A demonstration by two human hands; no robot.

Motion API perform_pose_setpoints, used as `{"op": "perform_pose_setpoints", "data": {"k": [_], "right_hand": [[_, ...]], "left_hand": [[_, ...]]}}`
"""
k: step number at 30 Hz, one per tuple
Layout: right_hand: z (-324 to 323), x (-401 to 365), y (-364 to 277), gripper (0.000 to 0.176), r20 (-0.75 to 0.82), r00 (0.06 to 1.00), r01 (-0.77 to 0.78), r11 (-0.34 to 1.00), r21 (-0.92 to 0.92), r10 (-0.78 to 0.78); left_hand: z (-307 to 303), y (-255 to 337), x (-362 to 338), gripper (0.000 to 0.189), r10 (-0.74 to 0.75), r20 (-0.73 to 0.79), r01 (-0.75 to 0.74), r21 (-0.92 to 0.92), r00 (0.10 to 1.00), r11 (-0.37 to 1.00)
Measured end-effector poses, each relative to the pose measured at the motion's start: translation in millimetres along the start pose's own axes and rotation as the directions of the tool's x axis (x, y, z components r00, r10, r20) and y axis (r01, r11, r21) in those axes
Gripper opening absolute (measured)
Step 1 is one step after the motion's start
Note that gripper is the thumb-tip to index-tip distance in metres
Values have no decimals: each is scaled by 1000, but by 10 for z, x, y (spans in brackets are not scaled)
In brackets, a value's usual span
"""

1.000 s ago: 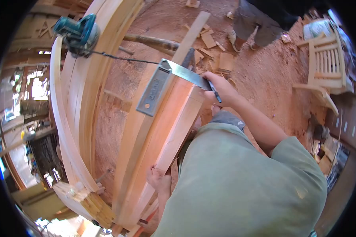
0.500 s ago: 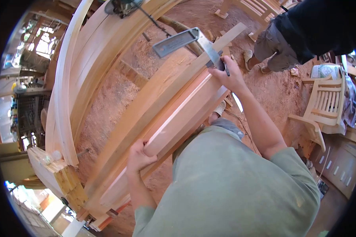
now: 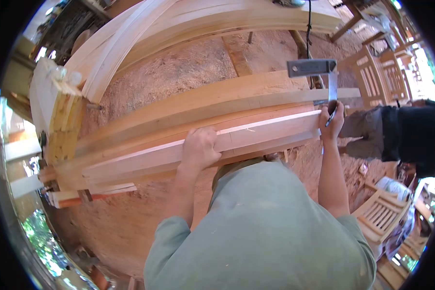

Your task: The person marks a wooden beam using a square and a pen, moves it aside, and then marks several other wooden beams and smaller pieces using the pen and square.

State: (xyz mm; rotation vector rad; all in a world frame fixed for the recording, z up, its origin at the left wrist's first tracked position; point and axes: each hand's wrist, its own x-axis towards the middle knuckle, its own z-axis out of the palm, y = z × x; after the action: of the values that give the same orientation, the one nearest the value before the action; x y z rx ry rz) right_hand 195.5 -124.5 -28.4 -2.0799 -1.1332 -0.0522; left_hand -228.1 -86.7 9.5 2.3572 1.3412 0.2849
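Note:
My left hand (image 3: 201, 148) is closed over the upper edge of a long pale wooden board (image 3: 270, 129), around its middle. A short dark line crosses the board's face to the right of this hand. At the board's right end, my right hand (image 3: 332, 121) grips the metal blade of a carpenter's square (image 3: 311, 67), whose grey handle sticks out beyond the fingers. A dark pen (image 3: 330, 117) is also held in that hand, pointing down to the left. Behind the board lies a curved wooden beam (image 3: 188, 108), with other lengths of wood alongside.
Large curved timbers (image 3: 203, 26) lie across the far side. A stack of thick wooden pieces (image 3: 63, 121) stands at the left. Another person (image 3: 396, 135) is at the right, near slatted wooden chairs (image 3: 379, 217). Shavings cover the earthen floor (image 3: 179, 60).
The view has swung round, so the board now runs nearly level. My left hand has moved along it towards the right end. My right hand keeps the square and pen at that end.

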Motion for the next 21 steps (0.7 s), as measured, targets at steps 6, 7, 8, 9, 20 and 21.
{"op": "perform_pose_setpoints", "data": {"k": [6, 7, 8, 9, 20, 21], "right_hand": [[-42, -153, 146, 24, -47, 991, 133, 981, 144, -127], [-39, -150, 93, 23, -72, 983, 178, 971, 158, -168], [4, -141, 85, 23, -62, 982, 186, 965, 185, -177], [12, -161, 113, 24, -67, 989, 146, 964, 224, -134], [51, -272, 132, 19, -160, 975, 201, 910, 361, -152], [62, -294, 123, 19, -187, 972, 206, 908, 365, -145]], "left_hand": [[-28, 132, -358, 50, -188, -85, 196, 90, 978, 977], [-98, 87, -423, 50, -215, -107, 226, 108, 971, 968], [-161, 38, -486, 57, -335, -55, 339, 197, 941, 920], [-205, 2, -560, 64, -450, -2, 432, 286, 893, 855], [-335, -696, -1199, 70, -453, -305, 544, 398, 838, 739], [-342, -721, -1179, 66, -416, -285, 501, 391, 864, 772]]}}
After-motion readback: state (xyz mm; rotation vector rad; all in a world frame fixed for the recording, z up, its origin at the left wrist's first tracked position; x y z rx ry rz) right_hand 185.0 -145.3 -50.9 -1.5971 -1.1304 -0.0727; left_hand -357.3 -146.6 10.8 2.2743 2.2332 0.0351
